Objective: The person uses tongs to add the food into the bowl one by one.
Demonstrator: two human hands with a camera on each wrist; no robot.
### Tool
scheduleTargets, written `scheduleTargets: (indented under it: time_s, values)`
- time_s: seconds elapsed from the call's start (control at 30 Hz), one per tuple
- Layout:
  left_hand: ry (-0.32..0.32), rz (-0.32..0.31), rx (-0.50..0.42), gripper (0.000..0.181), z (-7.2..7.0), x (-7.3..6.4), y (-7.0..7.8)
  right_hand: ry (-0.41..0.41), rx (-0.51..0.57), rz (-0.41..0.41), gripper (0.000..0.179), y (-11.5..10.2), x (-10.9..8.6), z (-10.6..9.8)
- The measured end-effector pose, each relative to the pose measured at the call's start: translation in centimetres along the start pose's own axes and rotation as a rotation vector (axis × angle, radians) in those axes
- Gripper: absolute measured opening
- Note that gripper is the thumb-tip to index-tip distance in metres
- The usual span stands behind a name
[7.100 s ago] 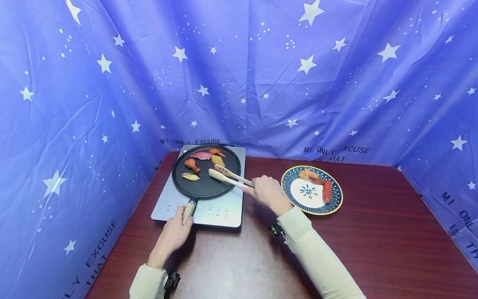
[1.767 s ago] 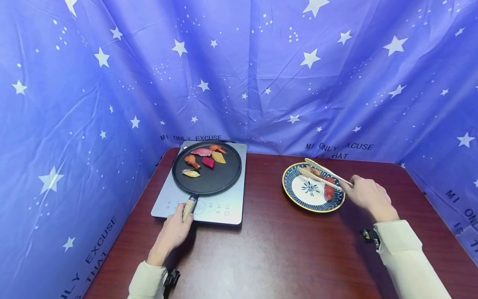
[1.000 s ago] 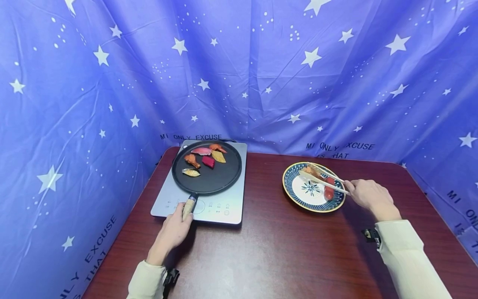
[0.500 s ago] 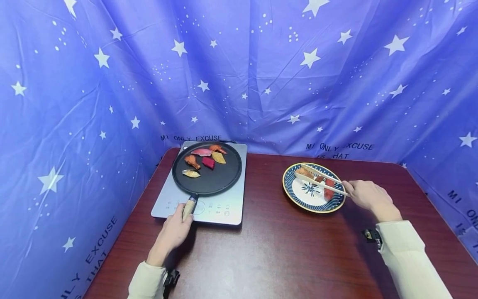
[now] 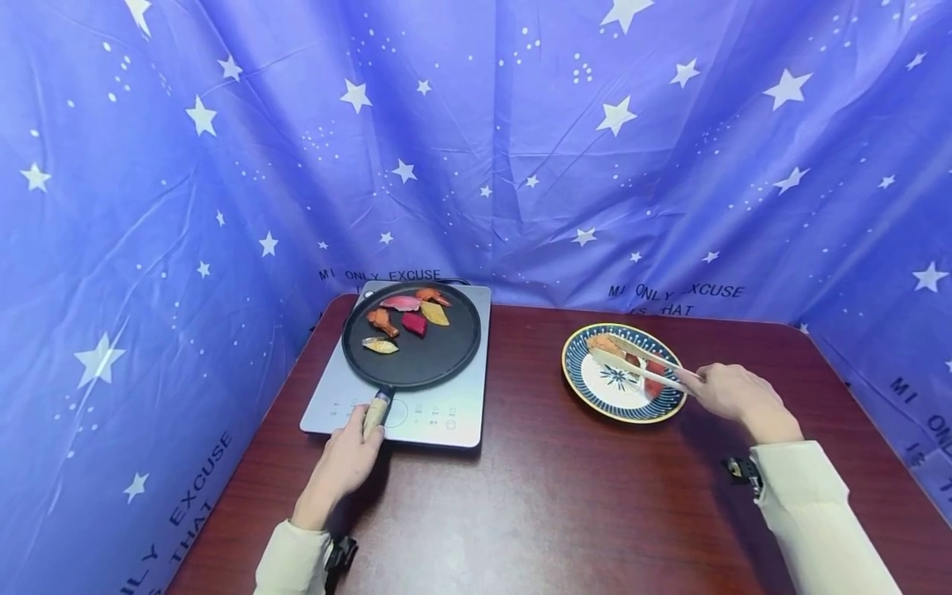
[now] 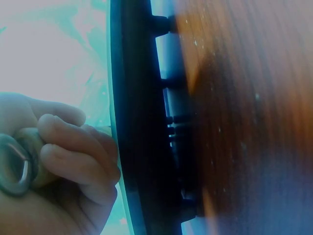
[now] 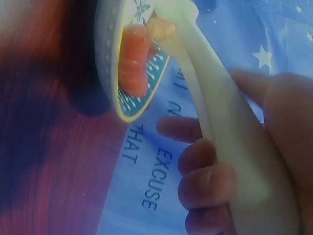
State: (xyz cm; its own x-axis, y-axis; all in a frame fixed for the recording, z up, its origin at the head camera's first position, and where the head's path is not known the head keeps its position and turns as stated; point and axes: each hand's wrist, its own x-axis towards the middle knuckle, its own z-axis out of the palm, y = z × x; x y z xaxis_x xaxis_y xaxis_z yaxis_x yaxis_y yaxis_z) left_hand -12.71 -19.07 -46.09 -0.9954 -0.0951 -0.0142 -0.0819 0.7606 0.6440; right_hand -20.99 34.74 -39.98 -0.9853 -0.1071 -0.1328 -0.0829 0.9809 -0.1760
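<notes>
My left hand [image 5: 344, 464] grips the wooden handle [image 5: 378, 406] of a flat black frying pan [image 5: 435, 359]; in the left wrist view its fingers [image 6: 78, 152] curl around that handle. Small food pieces lie in the pan, among them a drumstick [image 5: 383, 321], a dark red piece [image 5: 414, 324] and a yellow one [image 5: 435, 313]. Over at the right, my right hand [image 5: 736, 397] holds cream tongs [image 7: 220, 107], their tips around a golden-brown breaded piece [image 5: 601, 343] on a blue-patterned plate [image 5: 583, 397]. A red sausage [image 7: 134, 61] lies there too, partly behind the tongs in the head view.
Beneath the pan sits a silver induction cooker [image 5: 464, 421] at the table's back left. The dark red wooden table [image 5: 535, 496] runs between cooker and plate. Blue star-printed curtain [image 5: 550, 207] hangs along the back and sides.
Seven seconds ago the tongs were over the pan; now they are at the plate, and the dark red piece shows in the pan. Lately the breaded piece shifted slightly left. The left hand stayed put.
</notes>
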Motion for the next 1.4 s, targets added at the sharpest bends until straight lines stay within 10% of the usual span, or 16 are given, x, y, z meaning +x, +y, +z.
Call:
scheduleTargets:
  time_s: [0.87,1.4]
  values:
    - [0.007,0.005,-0.003,0.038,-0.2,-0.2,0.3,0.206,-0.173,-0.189,0.038,-2.3,0.0,2.1]
    - [0.011,0.017,-0.003,0.038,-0.1,-0.1,0.2,0.244,-0.087,-0.126,0.052,-2.4,-1.4,3.1]
